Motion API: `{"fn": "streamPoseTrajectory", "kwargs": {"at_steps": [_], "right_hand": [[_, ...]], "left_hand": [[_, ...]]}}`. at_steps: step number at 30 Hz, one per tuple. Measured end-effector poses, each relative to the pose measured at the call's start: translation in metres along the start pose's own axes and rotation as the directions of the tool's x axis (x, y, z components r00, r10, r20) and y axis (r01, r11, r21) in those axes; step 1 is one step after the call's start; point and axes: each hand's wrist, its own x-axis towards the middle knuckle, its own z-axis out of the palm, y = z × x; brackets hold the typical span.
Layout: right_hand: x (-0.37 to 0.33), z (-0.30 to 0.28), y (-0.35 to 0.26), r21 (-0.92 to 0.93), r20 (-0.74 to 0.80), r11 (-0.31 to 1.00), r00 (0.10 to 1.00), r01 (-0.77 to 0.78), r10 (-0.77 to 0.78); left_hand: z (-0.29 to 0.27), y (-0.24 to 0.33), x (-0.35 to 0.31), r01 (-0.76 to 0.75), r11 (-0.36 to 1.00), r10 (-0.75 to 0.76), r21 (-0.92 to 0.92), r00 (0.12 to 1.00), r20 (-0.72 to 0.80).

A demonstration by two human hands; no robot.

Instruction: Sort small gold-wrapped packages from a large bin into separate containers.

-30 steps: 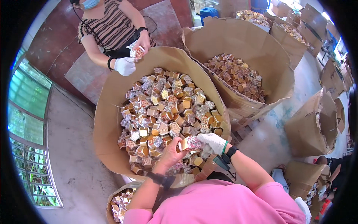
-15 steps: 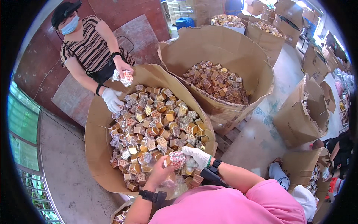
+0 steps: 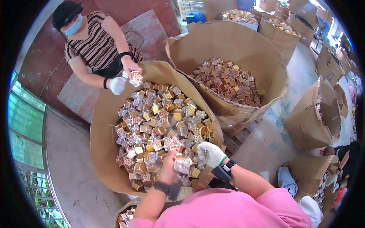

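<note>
My bare left hand [image 3: 167, 169], wearing a dark wristband, grips a small star-shaped box [image 3: 175, 145] with a red-and-white patterned face. Against the same hand, below that box, is a crinkled silvery-white wrapped piece [image 3: 181, 165]; whether it is separate I cannot tell. Just to the right, apart from it, my white-gloved right hand [image 3: 210, 154] has curled fingers, and what they hold, if anything, is hidden. Both hands are over a big round cardboard bin [image 3: 102, 152] heaped with gold, brown and silvery small boxes [image 3: 156, 125], many in clear wrap.
Across the bin a co-worker [image 3: 93, 41] holds a similar wrapped box [image 3: 135, 78], one hand gloved. A second large cardboard bin [image 3: 228, 38] with more boxes stands behind. Another carton [image 3: 304, 121] is at the right. A smaller container [image 3: 127, 216] sits below the near rim.
The wrapped box in my left hand has turned, bringing its star-shaped face up. My right hand has drawn away to the right. The co-worker's gloved hand has lifted off the heap toward their box.
</note>
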Motion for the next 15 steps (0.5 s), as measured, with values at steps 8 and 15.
{"fn": "streamPoseTrajectory", "kwargs": {"at_steps": [8,15], "right_hand": [[0.013,-0.064,0.021,-0.429,0.23,0.88,0.967,0.206,-0.114],[0.01,-0.042,0.017,-0.146,0.073,0.987,0.995,-0.063,0.074]], "left_hand": [[0.177,0.11,0.017,-0.297,0.95,0.24,0.09,0.887,0.395],[0.082,0.058,0.076,-0.356,0.491,0.221,0.796,0.934,0.281]]}}
